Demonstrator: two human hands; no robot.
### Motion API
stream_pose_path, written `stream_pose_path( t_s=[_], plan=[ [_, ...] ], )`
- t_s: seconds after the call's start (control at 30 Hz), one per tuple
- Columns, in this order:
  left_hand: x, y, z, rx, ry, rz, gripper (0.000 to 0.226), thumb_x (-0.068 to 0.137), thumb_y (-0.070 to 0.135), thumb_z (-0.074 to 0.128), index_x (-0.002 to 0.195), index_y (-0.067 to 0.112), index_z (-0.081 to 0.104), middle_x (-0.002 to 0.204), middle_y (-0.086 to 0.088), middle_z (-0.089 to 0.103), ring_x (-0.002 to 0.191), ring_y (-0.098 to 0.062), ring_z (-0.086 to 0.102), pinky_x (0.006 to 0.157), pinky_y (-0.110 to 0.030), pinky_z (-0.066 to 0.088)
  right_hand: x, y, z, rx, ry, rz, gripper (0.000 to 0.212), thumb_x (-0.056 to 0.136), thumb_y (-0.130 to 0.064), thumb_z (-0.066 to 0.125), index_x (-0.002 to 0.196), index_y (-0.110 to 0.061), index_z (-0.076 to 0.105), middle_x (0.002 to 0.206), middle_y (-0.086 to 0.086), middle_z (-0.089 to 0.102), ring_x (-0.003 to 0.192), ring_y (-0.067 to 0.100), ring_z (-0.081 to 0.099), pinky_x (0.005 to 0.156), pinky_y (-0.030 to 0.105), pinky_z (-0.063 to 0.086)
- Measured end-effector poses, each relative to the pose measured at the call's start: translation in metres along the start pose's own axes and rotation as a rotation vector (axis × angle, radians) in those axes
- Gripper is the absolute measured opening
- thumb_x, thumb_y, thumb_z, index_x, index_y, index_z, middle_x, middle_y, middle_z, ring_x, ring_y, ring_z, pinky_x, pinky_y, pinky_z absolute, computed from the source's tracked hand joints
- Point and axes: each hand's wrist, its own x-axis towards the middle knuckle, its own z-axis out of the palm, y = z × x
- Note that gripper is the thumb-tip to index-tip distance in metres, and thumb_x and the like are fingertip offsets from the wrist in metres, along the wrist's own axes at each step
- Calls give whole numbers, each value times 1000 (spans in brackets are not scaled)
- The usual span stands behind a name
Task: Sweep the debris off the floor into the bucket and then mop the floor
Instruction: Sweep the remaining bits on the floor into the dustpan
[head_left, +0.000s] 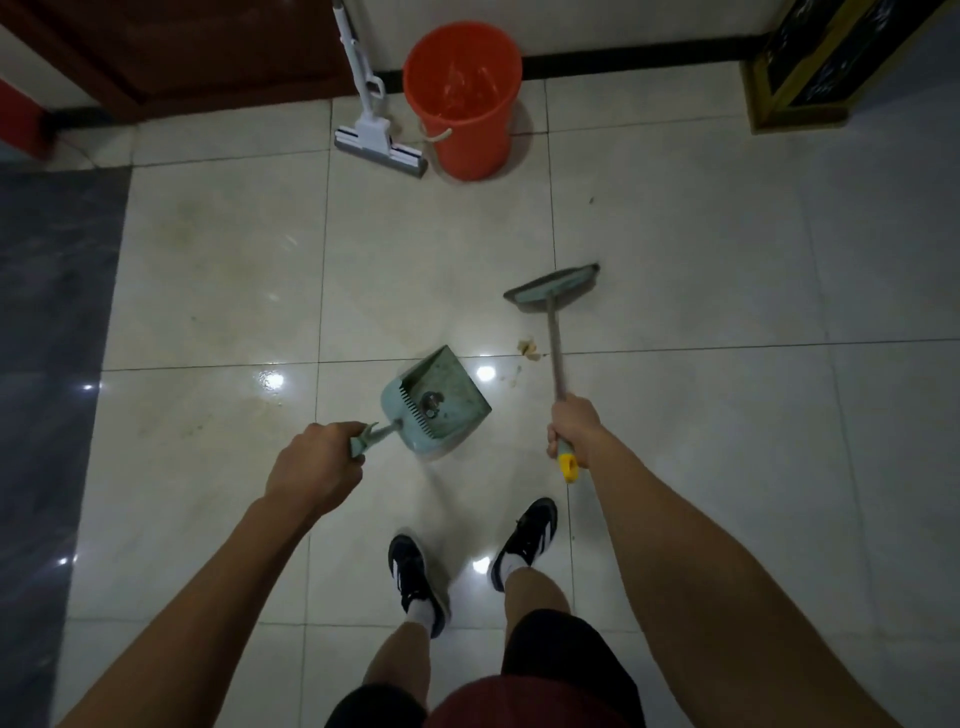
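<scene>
- A small clump of pale debris (529, 347) lies on the glossy tiled floor (675, 415), right on a grout line, just left of the broom handle and to the right of the dustpan's open mouth.
- Your right hand (571, 428) is wrapped tight round the broom (553, 291) near the yellow tip of its handle; the green broom head sits beyond the debris, further from your feet.
- Your left hand (317, 457) is clenched round the short handle of the green dustpan (436, 400), whose mouth points up and right toward the debris. Something small and dark lies inside the pan; you cannot tell what it is.
- The orange bucket (462, 98) stands upright by the far wall, well apart from the debris.
- A white sponge mop (379, 140) leans just left of the bucket, its head on the floor.
- Your black-and-white shoes (415, 577) stand on the tiles below the dustpan.
- A dark strip of flooring (52, 312) runs along your left.
</scene>
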Motion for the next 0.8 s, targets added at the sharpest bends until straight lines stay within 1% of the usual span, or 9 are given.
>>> stream_pose_path(
  t_s=[0.17, 0.3, 0.4, 0.5, 0.57, 0.63, 0.7, 0.73, 0.8],
  plan=[
    [-4, -16, 2, -13, -27, 19, 37, 93, 23, 67, 129, 31, 67, 96, -4, 68, 79, -22, 58, 68, -32, 44, -53, 83, 40, -11, -9, 39, 42, 94, -9, 43, 136, -6, 49, 75, 5, 50, 54, 21, 51, 45, 29, 47],
    [-7, -34, 6, -28, -22, 72, 37, 91, 33, 70, 128, 30, 68, 106, -10, 71, 94, -32, 66, 76, -35, 52, -92, 129, 69, 44, -12, 87, 41, 91, -13, 46, 132, -13, 53, 83, 2, 51, 61, 17, 50, 57, 32, 49],
    [-5, -50, 8, -60, -14, 115, 32, 90, 40, 70, 120, 27, 72, 102, -12, 72, 93, -35, 67, 79, -39, 56, -121, 136, 82, 97, 33, 75, 23, 92, -10, 46, 112, -18, 55, 73, 2, 52, 55, 15, 50, 53, 29, 46],
    [-2, -66, 4, -84, -2, 168, 28, 91, 40, 69, 113, 24, 73, 98, -11, 72, 89, -34, 67, 77, -40, 56, -145, 137, 93, 170, 81, 69, 24, 94, -6, 43, 112, -9, 58, 63, 9, 48, 41, 16, 43, 39, 22, 36],
    [1, -76, -1, -82, 11, 195, 26, 92, 41, 68, 112, 26, 73, 98, -10, 73, 88, -33, 67, 76, -39, 56, -156, 140, 101, 196, 114, 53, 24, 95, -8, 42, 110, -4, 60, 62, 9, 47, 40, 15, 41, 39, 21, 35],
    [5, -84, -6, -63, 19, 225, 22, 91, 42, 66, 108, 29, 73, 96, -7, 73, 86, -32, 67, 75, -38, 56, -167, 144, 110, 173, 148, 6, 21, 96, -12, 43, 103, -8, 62, 65, 11, 54, 44, 15, 45, 44, 26, 40],
    [8, -90, -9, -58, 22, 251, 18, 91, 40, 67, 105, 31, 73, 94, -5, 74, 85, -31, 67, 73, -36, 55, -178, 152, 121, 121, 220, -59, 24, 97, -15, 46, 115, -19, 62, 82, 13, 66, 56, 16, 55, 50, 27, 47],
    [10, -93, -10, -53, 21, 263, 16, 90, 38, 67, 103, 31, 73, 94, -4, 73, 84, -30, 67, 73, -36, 55, -184, 154, 125, 132, 263, -64, 34, 97, -13, 49, 129, -19, 58, 91, 13, 68, 62, 17, 58, 51, 27, 51],
    [12, -96, -13, -44, 14, 282, 13, 89, 34, 68, 100, 30, 73, 93, -3, 73, 83, -29, 67, 74, -37, 56, -192, 154, 129, 285, 253, 5, 51, 93, -1, 53, 141, -15, 49, 95, 17, 67, 62, 20, 58, 53, 31, 54]
  ],
)
